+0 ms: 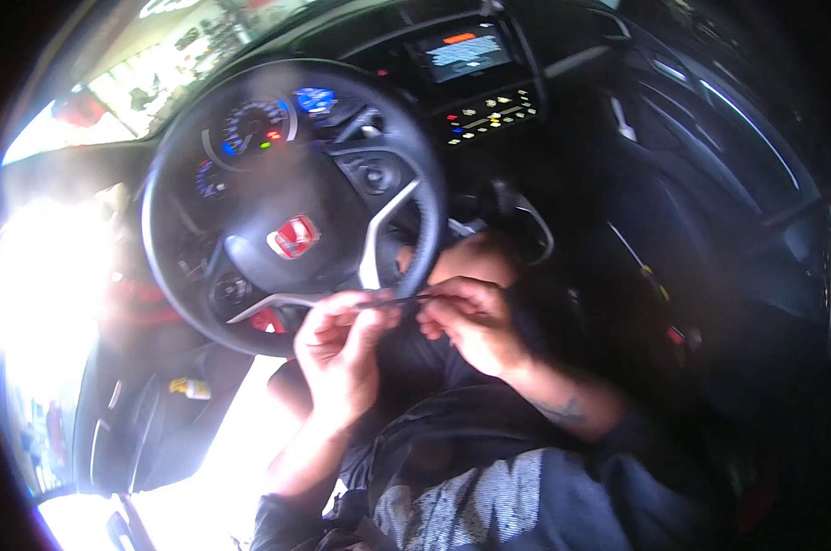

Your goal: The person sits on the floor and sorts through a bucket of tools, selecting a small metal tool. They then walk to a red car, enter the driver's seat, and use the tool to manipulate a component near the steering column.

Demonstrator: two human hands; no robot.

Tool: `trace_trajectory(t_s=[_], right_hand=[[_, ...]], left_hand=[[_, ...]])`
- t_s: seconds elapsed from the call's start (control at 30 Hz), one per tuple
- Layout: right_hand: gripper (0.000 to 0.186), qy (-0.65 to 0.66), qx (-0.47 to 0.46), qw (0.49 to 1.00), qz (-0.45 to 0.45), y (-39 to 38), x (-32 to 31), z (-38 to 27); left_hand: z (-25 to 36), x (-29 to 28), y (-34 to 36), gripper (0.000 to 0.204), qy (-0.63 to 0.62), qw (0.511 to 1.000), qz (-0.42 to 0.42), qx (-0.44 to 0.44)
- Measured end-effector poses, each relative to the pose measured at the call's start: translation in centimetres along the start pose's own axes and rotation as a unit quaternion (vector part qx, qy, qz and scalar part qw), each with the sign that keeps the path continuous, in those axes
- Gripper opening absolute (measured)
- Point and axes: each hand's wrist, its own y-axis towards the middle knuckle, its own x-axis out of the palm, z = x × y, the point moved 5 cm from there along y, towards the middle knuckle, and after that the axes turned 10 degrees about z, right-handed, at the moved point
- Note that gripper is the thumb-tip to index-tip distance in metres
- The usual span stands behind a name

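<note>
Just in front of the lower rim of a black steering wheel (pixel 154 241), my two hands meet over my lap. Between them runs a thin dark strip-like piece (pixel 404 301), too small and blurred to name. My left hand (pixel 344 349) pinches its left end between thumb and fingers. The fingertips of my right hand (pixel 471 321) close on its right end, palm turned down. Both hands are apart from the wheel's rim as far as I can tell, though the left one overlaps its bottom edge in the picture.
Behind the wheel, the instrument cluster (pixel 250 129) is lit. A screen (pixel 466 57) glows above a lit control panel (pixel 491 118). On the dark passenger seat lies a thin tool with a yellow part (pixel 654 283). Bright light floods the open left side, where a yellow-and-white item (pixel 190 388) sits.
</note>
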Motion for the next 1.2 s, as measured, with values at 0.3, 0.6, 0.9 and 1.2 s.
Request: trace_trajectory(t_s=[0.3,0.6,0.9,1.2], right_hand=[[0.014,-0.124,-0.093,0.987,-0.044,-0.1,0.5,-2.6],[0.009,-0.095,-0.126,0.985,-0.066,0.9,-0.2,-4.4],[0.011,-0.139,-0.262,0.955,0.025,3.8,-7.0,-17.0],[0.015,-0.209,-0.236,0.948,-0.045,13.6,-10.2,-20.0]], left_hand=[[0.0,1.2,-0.4,0.021,0.004,0.999,-0.030,-0.026],[1.7,2.2,-0.5,0.044,0.066,0.994,-0.080,-0.022],[18.6,-3.9,9.7,0.033,0.351,0.868,0.155,0.316],[20.7,-13.3,19.3,0.057,0.440,0.878,0.187,0.025]])
